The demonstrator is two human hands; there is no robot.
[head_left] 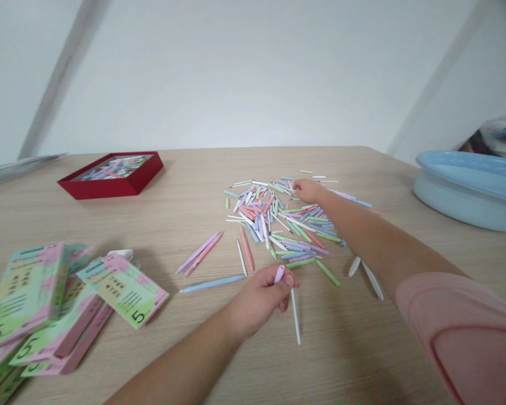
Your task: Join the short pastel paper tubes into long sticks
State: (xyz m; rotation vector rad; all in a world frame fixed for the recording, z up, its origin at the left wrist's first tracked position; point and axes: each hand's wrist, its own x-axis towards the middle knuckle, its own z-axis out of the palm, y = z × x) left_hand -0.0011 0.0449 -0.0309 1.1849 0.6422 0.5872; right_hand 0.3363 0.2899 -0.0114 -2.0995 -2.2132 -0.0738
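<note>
Head view. Left hand (261, 301) low at centre, over the near part of the bench (202, 219); its fingers closed around a lilac pen part (279, 274), which sticks up out of the grip. A thin white stick (296, 318) slants down toward the near edge from just beneath the same fingers; cannot tell whether they grip it. Right hand (306, 190) reaches across to the far right side of a loose heap of pen parts (274, 216) in pink, lilac, blue, green and white. Fingers bent and drawn together at the heap; cannot tell if anything is pinched.

Left of the heap, a lilac pen (198, 253) and a pink pen (203, 254) lie side by side; nearer, a blue pen (213, 283) lies crosswise. Far left, an open red box (139, 177) holds more pen parts. Near left, stacked green-and-pink packets (25, 298) marked "5", one packet (124, 287) lying askew on the right. At the right edge, a light blue basin (468, 194). Pale pink sleeve (455, 320) on the right arm.
</note>
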